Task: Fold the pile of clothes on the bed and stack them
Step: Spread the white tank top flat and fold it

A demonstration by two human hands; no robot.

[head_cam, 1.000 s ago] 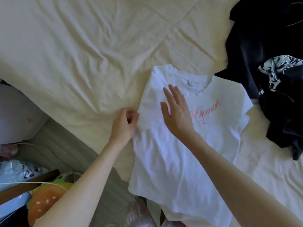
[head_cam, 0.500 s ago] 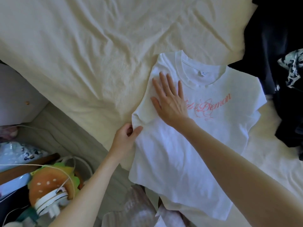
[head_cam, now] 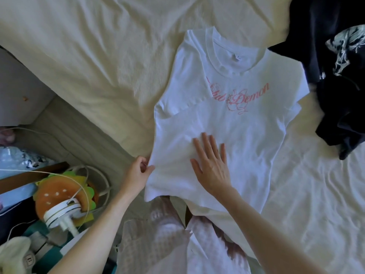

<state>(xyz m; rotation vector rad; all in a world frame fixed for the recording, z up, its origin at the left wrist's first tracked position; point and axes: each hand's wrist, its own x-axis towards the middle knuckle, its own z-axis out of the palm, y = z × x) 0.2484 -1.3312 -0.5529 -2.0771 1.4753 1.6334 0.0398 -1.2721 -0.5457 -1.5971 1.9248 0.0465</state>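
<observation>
The white T-shirt (head_cam: 227, 123) is spread on the bed (head_cam: 98, 56); since a second ago its left sleeve has been folded in, its side edge pinched by the left hand (head_cam: 138, 173), its middle pressed flat by the right hand (head_cam: 212, 167)

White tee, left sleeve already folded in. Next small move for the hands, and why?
Probably fold the shirt's left side over toward the middle. The left hand pinches the white T-shirt at its left edge near the hem, while the right hand lies flat on the body, ready to act as the crease line. The right sleeve is still spread out on the bed.
</observation>
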